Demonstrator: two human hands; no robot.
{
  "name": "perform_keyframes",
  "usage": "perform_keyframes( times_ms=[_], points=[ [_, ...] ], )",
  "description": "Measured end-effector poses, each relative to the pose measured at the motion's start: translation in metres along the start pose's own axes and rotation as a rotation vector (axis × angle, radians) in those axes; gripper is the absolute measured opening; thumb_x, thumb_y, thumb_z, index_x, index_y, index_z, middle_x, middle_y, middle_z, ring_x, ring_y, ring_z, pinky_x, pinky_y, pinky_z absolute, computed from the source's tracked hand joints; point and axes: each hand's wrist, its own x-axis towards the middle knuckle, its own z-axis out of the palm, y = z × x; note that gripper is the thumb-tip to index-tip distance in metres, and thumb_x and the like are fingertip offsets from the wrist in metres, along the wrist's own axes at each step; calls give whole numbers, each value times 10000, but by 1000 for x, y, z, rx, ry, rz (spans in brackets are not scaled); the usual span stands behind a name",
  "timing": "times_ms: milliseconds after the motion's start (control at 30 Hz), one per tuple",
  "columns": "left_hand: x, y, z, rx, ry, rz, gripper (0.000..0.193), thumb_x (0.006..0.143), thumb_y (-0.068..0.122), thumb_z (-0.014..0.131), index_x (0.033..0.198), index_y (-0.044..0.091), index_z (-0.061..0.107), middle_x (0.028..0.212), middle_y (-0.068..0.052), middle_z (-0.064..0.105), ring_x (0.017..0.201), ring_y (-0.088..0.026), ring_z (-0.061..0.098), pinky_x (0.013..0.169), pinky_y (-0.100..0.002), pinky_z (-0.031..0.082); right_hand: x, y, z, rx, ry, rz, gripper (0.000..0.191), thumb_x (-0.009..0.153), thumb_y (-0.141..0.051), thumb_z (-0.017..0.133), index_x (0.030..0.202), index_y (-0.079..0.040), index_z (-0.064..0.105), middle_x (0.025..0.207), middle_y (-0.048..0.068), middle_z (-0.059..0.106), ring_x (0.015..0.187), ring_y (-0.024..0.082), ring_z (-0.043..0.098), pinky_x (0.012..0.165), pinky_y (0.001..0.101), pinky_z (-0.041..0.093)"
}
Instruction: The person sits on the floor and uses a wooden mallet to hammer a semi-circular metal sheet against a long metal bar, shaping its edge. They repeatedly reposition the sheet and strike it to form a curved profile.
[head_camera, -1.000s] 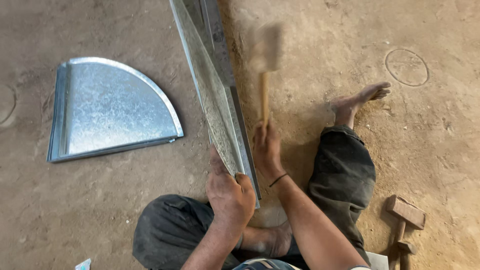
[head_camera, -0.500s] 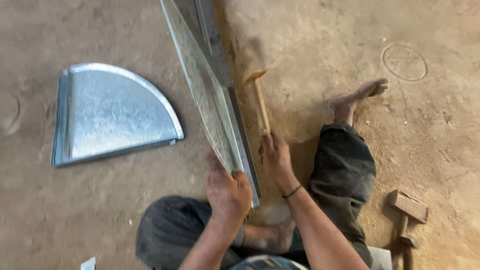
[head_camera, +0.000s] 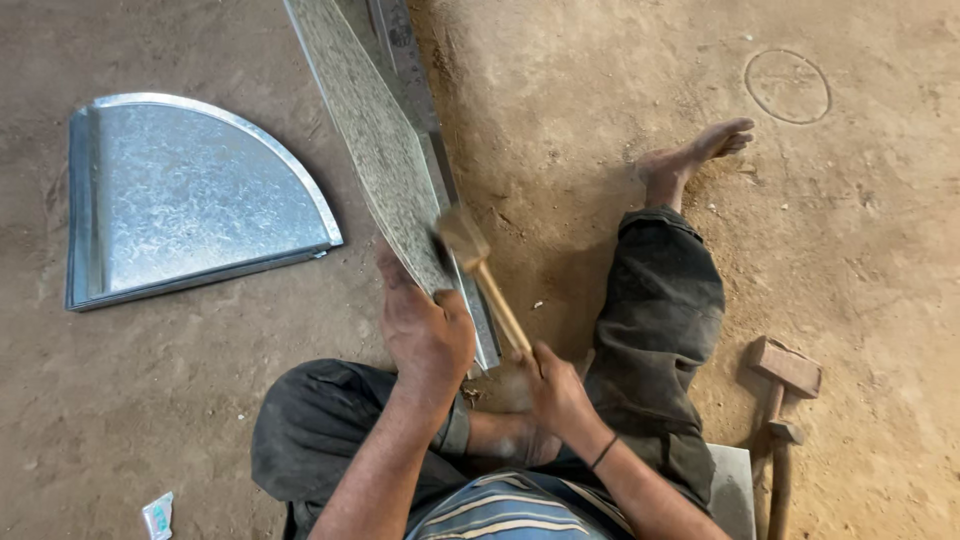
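A long, speckled galvanised sheet-metal panel (head_camera: 385, 165), standing on edge on the dirt floor between the seated person's legs, is gripped at its near end by the closed left hand (head_camera: 425, 335), while a wooden mallet with a pale handle (head_camera: 478, 270) is clasped low on its handle by the right hand (head_camera: 558, 392). Half a second earlier the mallet was raised clear; its blurred head is now brought down against the panel's right face, just above the left hand. A small white and green packet (head_camera: 158, 515) is seen lying flat on the floor at lower left.

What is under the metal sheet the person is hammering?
A steel bar lies under the sheet edge, on the dirt floor. Its contact with the sheet is hidden.
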Motion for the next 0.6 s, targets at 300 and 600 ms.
perform_keyframes(
  times_ms=[300,600],
  points=[
    [-22,19,6,76,-24,13,857,815,-61,564,1588,-84,195,1412,-335,557,1112,-495,623,962,-536,507,-77,67,-16,104,46,-51,373,1068,-328,509,1073,44,535,714,-53,513,614,41,489,511,262,402],
    [-28,31,39,75,-4,180,969,777,-133,553,1633,-39,109,1573,-329,415,1330,-476,582,1109,-491,496,-124,104,-52,190,-83,145,235,1019,-268,510,958,-55,588,599,-26,498,529,73,455,457,280,395]
  ],
)
